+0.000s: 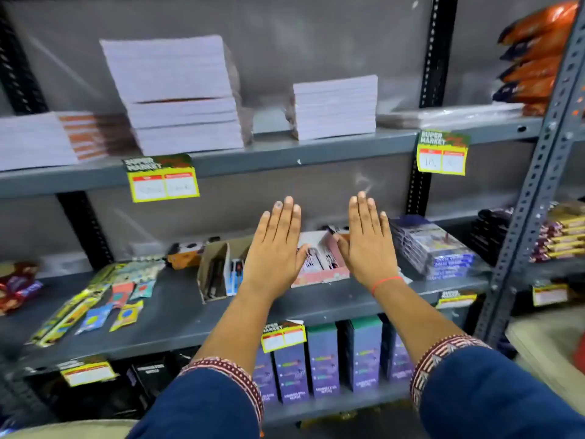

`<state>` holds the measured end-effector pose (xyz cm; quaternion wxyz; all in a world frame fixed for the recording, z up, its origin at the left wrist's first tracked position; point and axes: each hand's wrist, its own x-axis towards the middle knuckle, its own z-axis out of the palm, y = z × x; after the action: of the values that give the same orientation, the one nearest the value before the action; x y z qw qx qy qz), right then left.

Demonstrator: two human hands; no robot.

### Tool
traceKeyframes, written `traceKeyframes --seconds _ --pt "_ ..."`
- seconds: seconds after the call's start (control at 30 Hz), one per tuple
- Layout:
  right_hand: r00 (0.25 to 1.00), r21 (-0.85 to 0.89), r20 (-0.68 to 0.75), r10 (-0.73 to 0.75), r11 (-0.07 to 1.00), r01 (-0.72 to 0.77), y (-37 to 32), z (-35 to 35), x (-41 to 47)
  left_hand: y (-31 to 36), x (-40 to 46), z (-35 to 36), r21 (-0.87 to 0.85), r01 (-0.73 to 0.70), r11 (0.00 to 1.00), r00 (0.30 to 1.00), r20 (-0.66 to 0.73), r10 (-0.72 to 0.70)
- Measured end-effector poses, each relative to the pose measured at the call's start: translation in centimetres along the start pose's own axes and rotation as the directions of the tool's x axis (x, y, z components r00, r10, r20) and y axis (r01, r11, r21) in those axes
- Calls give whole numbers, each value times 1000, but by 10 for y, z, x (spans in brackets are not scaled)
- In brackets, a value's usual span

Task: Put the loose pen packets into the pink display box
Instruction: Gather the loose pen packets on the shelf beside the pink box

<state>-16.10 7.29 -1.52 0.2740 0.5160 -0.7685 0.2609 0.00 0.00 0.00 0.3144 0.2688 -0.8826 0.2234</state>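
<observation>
Pen packets (319, 259) already stand in the pink display box (319, 275) on the shelf (177, 308), while both hands (left (277, 248), right (368, 245)) hover flat, empty, fingers spread, flanking it.

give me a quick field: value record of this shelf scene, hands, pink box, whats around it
left hand: open and flat, palm down, empty, over the left edge of the box
right hand: open and flat, empty, over the right edge of the box
pink display box: on the middle shelf between the hands, packets showing inside
brown box: just left of the pink one, holds pens
loose packets: scattered on the left of the same shelf
upper shelf: stacks of paper
</observation>
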Motion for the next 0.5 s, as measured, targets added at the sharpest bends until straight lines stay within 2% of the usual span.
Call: traceKeyframes --seconds 0.07,0.17,0.3,0.43,0.5 --pt "998 -28 54 32 999 -30 9 13 -6 10 -5 19 -26 5 1000 999 52 -4" --pt "986 -96 162 49 995 -34 36 57 -24 33 -19 64 -98 23 995 970 244 2" --pt "941 -82 317 117 992 -96 67 104 -30 56 -26 112 -127 -24 992 859 505 86" --pt "904 -35 367 221 974 -224 101 135 -16 72 -23 157 -163 -18 987 799 591 112" --pt "880 -58 405 247 968 -245 116 146 -6 73 -21 174 -158 -83 984 762 626 165"
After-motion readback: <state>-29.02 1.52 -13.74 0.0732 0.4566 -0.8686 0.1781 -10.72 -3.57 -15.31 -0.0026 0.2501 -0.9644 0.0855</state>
